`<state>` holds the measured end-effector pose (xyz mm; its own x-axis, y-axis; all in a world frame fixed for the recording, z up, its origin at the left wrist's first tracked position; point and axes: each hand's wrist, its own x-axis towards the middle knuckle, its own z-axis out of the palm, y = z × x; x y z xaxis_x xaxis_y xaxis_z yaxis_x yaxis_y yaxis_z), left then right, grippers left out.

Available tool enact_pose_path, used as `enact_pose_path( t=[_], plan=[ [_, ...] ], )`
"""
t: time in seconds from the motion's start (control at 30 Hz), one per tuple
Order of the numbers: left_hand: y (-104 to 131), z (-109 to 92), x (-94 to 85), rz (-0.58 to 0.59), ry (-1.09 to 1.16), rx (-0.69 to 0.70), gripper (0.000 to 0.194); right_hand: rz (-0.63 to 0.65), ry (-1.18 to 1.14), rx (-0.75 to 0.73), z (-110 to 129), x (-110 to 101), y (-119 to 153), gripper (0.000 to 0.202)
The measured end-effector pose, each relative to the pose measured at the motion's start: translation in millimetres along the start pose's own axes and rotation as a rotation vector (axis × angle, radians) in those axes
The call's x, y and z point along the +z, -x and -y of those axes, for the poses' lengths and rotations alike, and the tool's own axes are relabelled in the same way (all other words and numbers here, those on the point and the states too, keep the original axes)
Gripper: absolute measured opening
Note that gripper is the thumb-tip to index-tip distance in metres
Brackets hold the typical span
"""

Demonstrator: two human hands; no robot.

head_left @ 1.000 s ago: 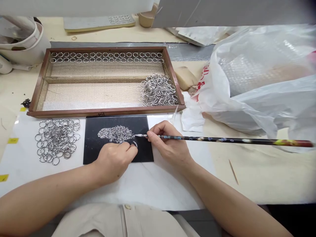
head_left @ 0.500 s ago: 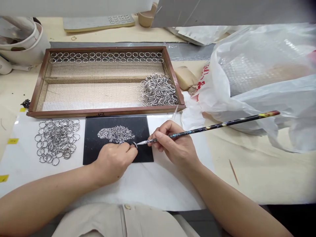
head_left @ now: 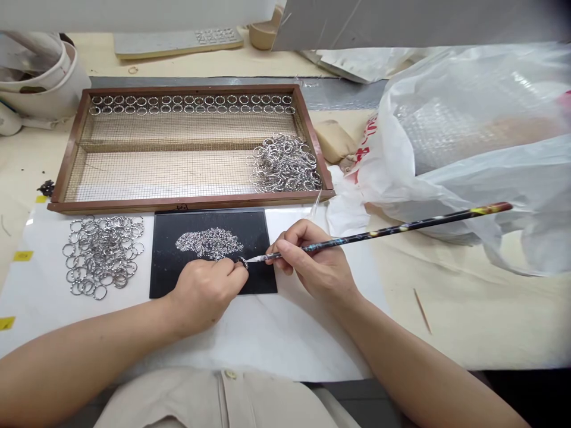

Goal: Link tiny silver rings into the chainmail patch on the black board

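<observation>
Closed in a pinch, my left hand [head_left: 209, 292] holds a small ring [head_left: 242, 262] over the black board [head_left: 167, 279]. My right hand [head_left: 319, 261] grips a dark, patterned pen-like tool [head_left: 379, 232], whose pale tip touches or nearly touches the ring. Tiny shiny stones [head_left: 214, 242] lie heaped on the board just beyond my left hand. To the left, a pile of silver rings [head_left: 104, 252] rests on a white sheet. Behind the board stands a wooden mesh tray [head_left: 191, 203] with two rows of rings along its far side and a ring heap [head_left: 285, 163] at its right.
A plastic bag [head_left: 446, 148] bulges at the right, with a thin wooden stick [head_left: 422, 311] on the table nearer me. White cups [head_left: 66, 89] stand at the back left. A grey panel [head_left: 401, 24] overhangs the far side.
The tool's far end has shifted slightly right and down, and its tilt is a little flatter. Both hands keep nearly the same place and hold.
</observation>
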<state>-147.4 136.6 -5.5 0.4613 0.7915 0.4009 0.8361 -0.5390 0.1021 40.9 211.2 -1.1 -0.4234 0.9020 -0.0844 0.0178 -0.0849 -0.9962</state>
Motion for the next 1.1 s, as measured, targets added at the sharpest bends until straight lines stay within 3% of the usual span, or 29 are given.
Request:
enact_pose_path(
  t=[1.1],
  plan=[
    [-0.8, 0.5, -0.5, 0.001, -0.011, 0.004, 0.019, 0.010, 0.006, -0.034, 2.8, 1.0, 0.1, 0.024]
  ],
)
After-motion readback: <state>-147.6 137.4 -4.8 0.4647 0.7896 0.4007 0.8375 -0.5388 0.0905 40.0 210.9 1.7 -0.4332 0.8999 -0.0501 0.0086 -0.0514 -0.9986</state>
